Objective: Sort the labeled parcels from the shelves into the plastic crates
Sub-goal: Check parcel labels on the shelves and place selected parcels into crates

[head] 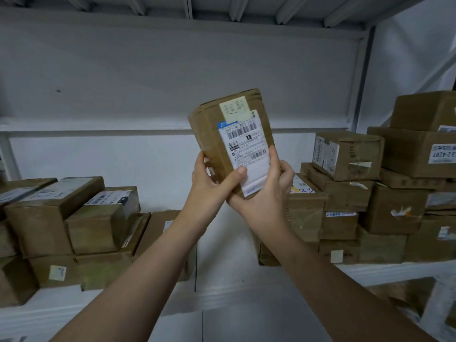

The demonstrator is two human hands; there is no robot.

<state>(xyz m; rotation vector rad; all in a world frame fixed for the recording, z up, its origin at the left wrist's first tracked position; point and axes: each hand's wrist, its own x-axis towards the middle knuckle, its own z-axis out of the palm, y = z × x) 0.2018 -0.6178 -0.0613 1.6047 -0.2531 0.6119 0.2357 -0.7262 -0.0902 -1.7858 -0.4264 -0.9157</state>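
I hold a small brown cardboard parcel (212, 134) upright in front of the shelf, its white shipping label and a yellowish handwritten note facing me. My left hand (212, 181) grips its lower left side, thumb across the label's bottom corner. My right hand (274, 186) cups the lower right edge and the underside. No plastic crate is in view.
Stacked brown parcels (74, 223) fill the white shelf (222, 287) at left, and a taller stack (357, 183) stands at right, reaching up to the shelf board above (98, 130). A gap of bare shelf lies between the stacks, under my arms.
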